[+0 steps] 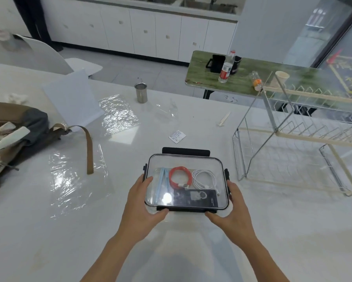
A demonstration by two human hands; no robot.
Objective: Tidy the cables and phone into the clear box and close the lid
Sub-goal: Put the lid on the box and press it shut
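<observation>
The clear box [186, 161] with black latches sits on the white table, its transparent lid lying on top. Through the lid I see a coiled red cable [180, 177], a coiled white cable [204, 178], a light blue cable [162, 185] at the left, and a dark phone [195, 198] along the near side. My left hand [143, 206] holds the box's near left corner, thumb at the front latch, fingers on the left side. My right hand [231, 210] holds the near right corner the same way.
A wire dish rack [297, 151] stands at the right. A brown bag [14, 137] with a strap lies at the left, with plastic film [75, 180] beside it. A metal cup [141, 92], a small paper packet [177, 136] and white sheets lie farther back.
</observation>
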